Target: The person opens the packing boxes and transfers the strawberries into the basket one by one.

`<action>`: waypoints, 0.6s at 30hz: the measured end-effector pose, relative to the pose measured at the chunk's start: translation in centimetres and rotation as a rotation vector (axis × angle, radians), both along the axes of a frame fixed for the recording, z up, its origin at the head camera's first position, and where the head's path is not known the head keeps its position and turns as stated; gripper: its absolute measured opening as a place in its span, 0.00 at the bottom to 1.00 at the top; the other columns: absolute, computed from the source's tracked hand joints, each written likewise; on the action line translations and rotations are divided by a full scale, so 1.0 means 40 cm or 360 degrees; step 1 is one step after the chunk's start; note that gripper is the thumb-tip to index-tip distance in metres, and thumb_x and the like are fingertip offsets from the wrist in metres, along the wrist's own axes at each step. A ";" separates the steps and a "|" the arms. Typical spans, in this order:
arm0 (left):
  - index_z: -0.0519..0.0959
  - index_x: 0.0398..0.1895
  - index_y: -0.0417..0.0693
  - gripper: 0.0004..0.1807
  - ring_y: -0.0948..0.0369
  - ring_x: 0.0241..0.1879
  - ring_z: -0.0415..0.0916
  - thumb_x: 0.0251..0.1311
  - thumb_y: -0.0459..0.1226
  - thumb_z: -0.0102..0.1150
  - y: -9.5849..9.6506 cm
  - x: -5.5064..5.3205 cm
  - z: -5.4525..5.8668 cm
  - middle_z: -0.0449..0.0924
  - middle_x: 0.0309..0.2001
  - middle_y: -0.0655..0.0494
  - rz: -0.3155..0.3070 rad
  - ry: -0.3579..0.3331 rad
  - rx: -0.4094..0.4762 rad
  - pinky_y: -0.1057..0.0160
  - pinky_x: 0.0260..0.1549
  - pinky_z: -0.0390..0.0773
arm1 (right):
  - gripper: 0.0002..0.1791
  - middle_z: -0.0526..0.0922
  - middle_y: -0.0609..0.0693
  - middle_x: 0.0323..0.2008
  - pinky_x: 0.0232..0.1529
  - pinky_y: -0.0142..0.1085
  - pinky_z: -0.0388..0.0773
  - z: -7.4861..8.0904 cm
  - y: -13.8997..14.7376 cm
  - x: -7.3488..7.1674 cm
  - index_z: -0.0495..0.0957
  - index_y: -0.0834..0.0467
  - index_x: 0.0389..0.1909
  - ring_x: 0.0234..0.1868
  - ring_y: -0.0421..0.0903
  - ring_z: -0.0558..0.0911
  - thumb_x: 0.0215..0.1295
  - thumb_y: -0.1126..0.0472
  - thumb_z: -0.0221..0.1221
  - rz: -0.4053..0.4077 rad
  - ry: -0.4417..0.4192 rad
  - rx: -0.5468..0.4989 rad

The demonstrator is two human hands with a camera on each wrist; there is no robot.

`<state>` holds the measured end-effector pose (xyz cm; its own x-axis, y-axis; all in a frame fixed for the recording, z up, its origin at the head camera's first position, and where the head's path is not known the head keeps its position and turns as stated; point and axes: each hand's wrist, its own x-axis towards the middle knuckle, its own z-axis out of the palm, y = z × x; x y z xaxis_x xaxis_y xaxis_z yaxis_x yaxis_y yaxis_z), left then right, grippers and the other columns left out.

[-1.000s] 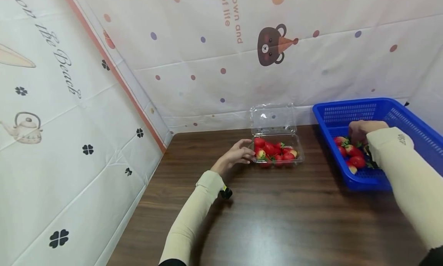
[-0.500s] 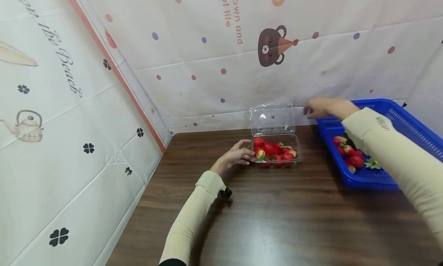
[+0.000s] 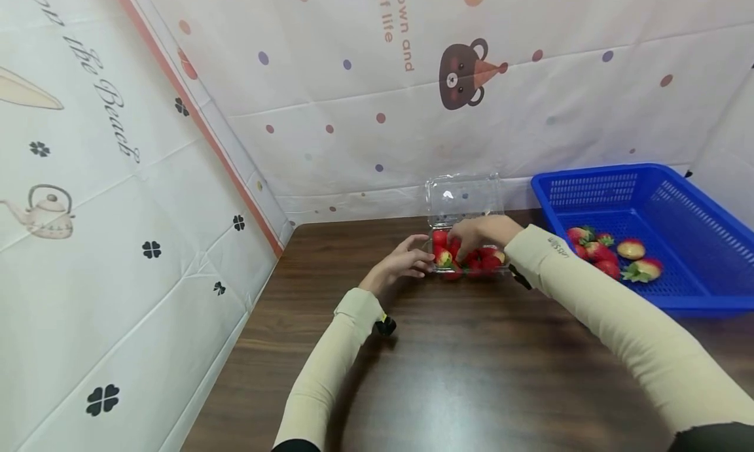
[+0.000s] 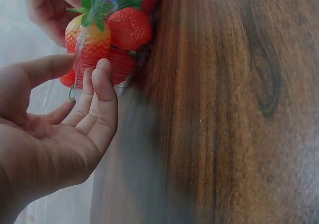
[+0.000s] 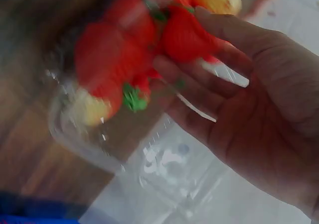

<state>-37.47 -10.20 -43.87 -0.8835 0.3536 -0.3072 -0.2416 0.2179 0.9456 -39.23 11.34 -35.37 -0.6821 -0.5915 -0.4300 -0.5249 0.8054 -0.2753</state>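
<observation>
A clear plastic box with its lid raised stands near the back of the table, holding several red strawberries. My left hand rests its fingertips against the box's left end. In the left wrist view, the thumb and fingers touch the wall beside a pale-topped strawberry. My right hand reaches down into the box. The right wrist view has its thumb and fingers pinching a red strawberry among the others; that view is blurred.
A blue perforated basket stands at the right, with several strawberries on its left side. The wooden table meets a patterned cloth wall at the back and left.
My right hand has lifted from the blue basket and moved left into the clear box. My left hand has stayed at the box's end.
</observation>
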 end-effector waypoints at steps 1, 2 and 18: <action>0.61 0.75 0.57 0.33 0.60 0.34 0.83 0.69 0.34 0.58 0.001 0.000 0.000 0.84 0.45 0.53 -0.0002 0.0003 -0.0002 0.63 0.34 0.83 | 0.26 0.79 0.61 0.58 0.61 0.50 0.78 -0.009 -0.006 0.000 0.75 0.66 0.63 0.56 0.54 0.79 0.67 0.60 0.65 0.0012 0.0035 0.0026; 0.61 0.75 0.57 0.33 0.60 0.35 0.83 0.69 0.34 0.58 0.001 0.000 0.001 0.84 0.47 0.52 -0.0002 0.0005 -0.0004 0.63 0.34 0.83 | 0.25 0.80 0.61 0.57 0.60 0.50 0.79 -0.015 -0.010 0.000 0.75 0.66 0.61 0.55 0.53 0.79 0.66 0.60 0.65 0.0036 0.0079 0.0055; 0.60 0.75 0.56 0.31 0.60 0.34 0.82 0.72 0.33 0.54 0.000 0.008 -0.003 0.84 0.46 0.53 -0.0009 0.0023 0.0015 0.64 0.32 0.81 | 0.16 0.84 0.66 0.43 0.48 0.45 0.85 0.177 0.211 -0.044 0.78 0.75 0.47 0.46 0.58 0.84 0.58 0.75 0.64 0.0114 0.0146 -0.0320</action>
